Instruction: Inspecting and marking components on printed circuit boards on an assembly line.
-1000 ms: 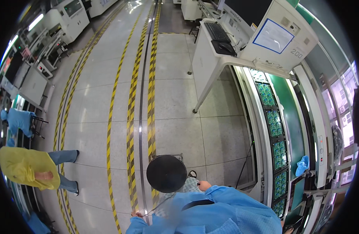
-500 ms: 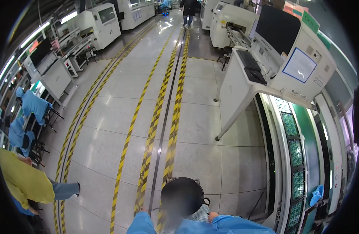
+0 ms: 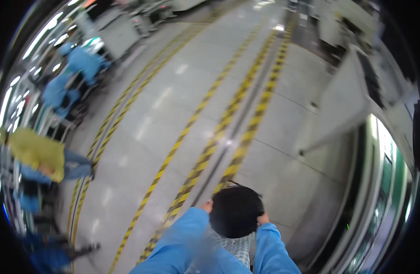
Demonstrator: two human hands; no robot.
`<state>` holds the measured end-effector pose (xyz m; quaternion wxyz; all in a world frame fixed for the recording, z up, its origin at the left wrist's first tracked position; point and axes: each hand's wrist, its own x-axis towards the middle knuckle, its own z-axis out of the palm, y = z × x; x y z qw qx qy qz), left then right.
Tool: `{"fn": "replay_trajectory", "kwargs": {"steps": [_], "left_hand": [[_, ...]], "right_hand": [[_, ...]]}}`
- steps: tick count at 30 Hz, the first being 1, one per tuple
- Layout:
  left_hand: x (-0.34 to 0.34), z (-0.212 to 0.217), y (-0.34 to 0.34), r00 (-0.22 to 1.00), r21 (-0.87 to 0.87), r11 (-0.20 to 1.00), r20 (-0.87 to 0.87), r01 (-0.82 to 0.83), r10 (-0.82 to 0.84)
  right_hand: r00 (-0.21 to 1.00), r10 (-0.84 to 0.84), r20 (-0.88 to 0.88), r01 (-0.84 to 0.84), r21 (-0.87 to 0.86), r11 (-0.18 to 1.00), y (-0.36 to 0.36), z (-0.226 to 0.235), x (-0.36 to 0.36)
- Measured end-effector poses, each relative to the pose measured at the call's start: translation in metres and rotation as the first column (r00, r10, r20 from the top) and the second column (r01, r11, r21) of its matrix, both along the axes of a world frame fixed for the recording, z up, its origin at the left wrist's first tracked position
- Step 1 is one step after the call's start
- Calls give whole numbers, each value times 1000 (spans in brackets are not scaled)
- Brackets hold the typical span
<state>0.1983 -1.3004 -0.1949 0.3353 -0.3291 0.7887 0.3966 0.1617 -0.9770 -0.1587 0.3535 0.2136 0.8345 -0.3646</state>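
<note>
In front of my body is a stool with a round black seat (image 3: 236, 212), seen from above; its legs are hidden beneath the seat. At the seat's left rim, my left hand (image 3: 207, 207) is closed, its fingers mostly out of sight past the edge. My right hand (image 3: 263, 218) grips the opposite side of the rim in the same way. Both forearms wear loose blue sleeves (image 3: 175, 237). Checked cloth (image 3: 233, 246) shows between my arms, just below the seat. The picture is blurred by motion.
Yellow-and-black floor tape (image 3: 198, 164) runs along the aisle. A person in a yellow top (image 3: 39, 150) stands at left, near people in blue (image 3: 84, 64) seated at benches. To the right are a white machine stand (image 3: 340, 100) and a line carrying green circuit boards (image 3: 383, 182).
My view has swung, shifting the aisle and machines. Both hands now sit on the stool seat's rim; my left hand was apart from it before. The seat appears further right and slightly higher.
</note>
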Motion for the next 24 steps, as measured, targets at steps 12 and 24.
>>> {"fn": "replay_trajectory", "kwargs": {"steps": [12,24], "left_hand": [[15,-35,61,951,-85,947,5,-308,310],[91,174,156,925,-64,925,-89,-374,368]], "right_hand": [[991,133,-8,-132,55,990,95,-74,20],[985,-163,56,168,-96,981,236,212,93]]}}
